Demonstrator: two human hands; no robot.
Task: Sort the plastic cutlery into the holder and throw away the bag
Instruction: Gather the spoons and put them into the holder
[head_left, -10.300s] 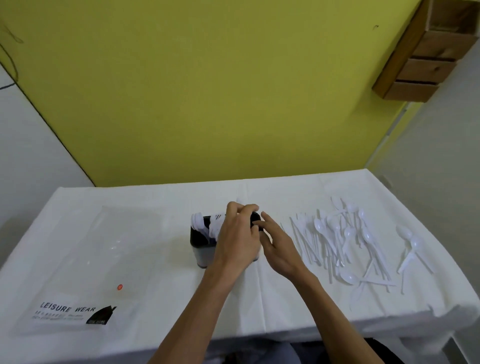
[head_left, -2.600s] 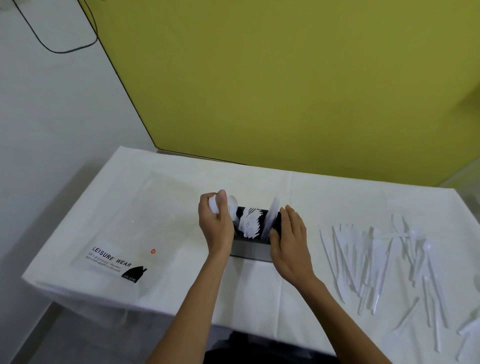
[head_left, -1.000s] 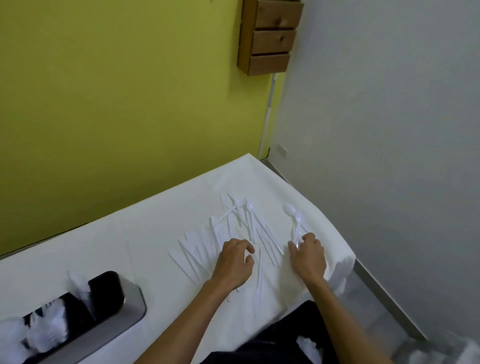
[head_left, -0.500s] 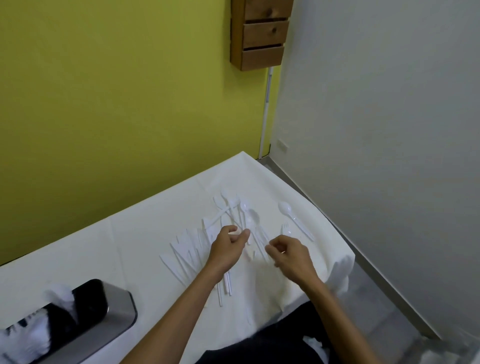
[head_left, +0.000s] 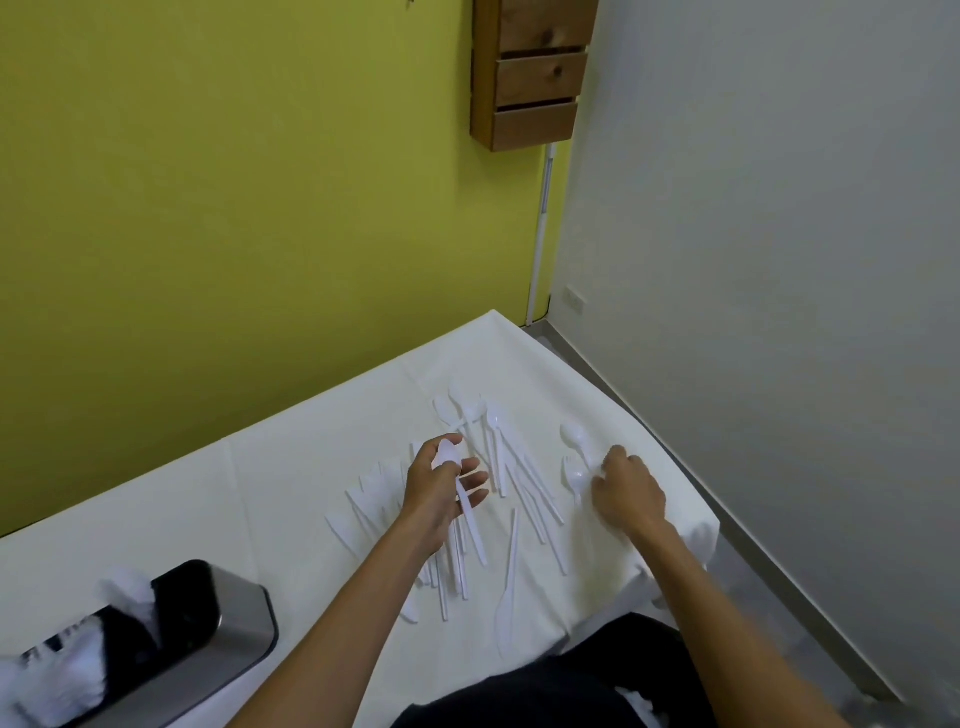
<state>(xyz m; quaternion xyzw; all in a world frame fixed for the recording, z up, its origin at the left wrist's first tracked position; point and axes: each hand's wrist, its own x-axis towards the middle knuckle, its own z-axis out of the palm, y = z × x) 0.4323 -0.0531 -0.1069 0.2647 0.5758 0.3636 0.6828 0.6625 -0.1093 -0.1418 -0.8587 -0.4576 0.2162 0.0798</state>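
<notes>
Several white plastic spoons, forks and knives lie scattered on the white tablecloth. My left hand holds a white spoon above the pile, bowl pinched under the thumb, handle pointing toward me. My right hand reaches down with curled fingers onto two spoons near the table's right edge; whether it grips one is hidden. The metal cutlery holder with black compartments sits at the lower left, white cutlery standing in it. The bag is out of view.
A yellow wall runs behind the table and a grey wall stands to the right. A wooden drawer unit hangs on the yellow wall. The table's right edge drops to the floor just beyond my right hand.
My left hand now holds a spoon lifted off the pile. My right hand has moved right, onto the spoons near the table edge.
</notes>
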